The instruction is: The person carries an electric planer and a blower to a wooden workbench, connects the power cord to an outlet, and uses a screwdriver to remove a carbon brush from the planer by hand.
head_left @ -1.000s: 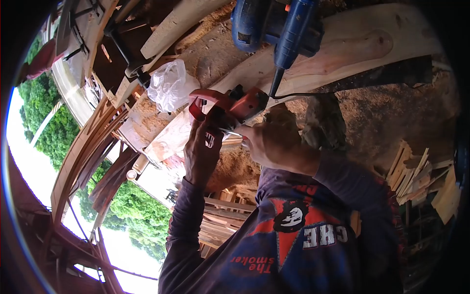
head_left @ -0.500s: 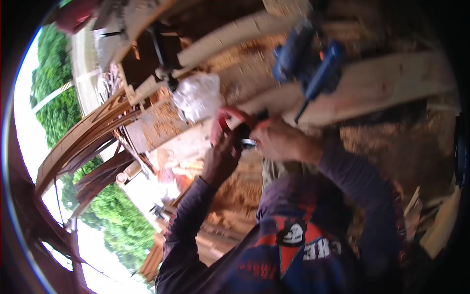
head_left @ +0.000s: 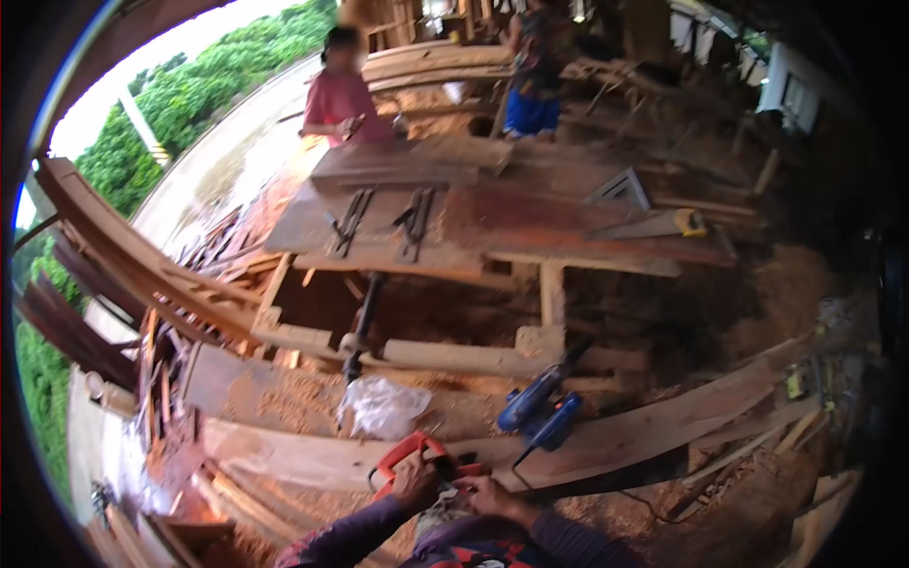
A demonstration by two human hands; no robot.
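Note:
At the bottom centre, my left hand (head_left: 417,485) is closed on a red-orange tool with a loop-shaped handle (head_left: 414,445); its exact kind is unclear. My right hand (head_left: 486,496) is beside it, fingers pinched together at the tool's near side around something small that I cannot make out. Both hands are in front of a long, pale wooden board (head_left: 625,445). A crumpled clear plastic bag (head_left: 386,407) lies just beyond the red tool. To its right, a blue power tool (head_left: 542,412) rests on the board.
Beyond stands a bench (head_left: 379,213) bearing two dark clamp-like tools, a handsaw (head_left: 653,225) and a metal square (head_left: 625,189). A black bar clamp (head_left: 365,322) spans the wooden frame. One person in red (head_left: 341,104) and another in blue shorts (head_left: 533,95) stand at the back.
My view has swung up and levelled, bringing the bench and two people into sight. My hands now appear lower in the picture, still together at the red tool.

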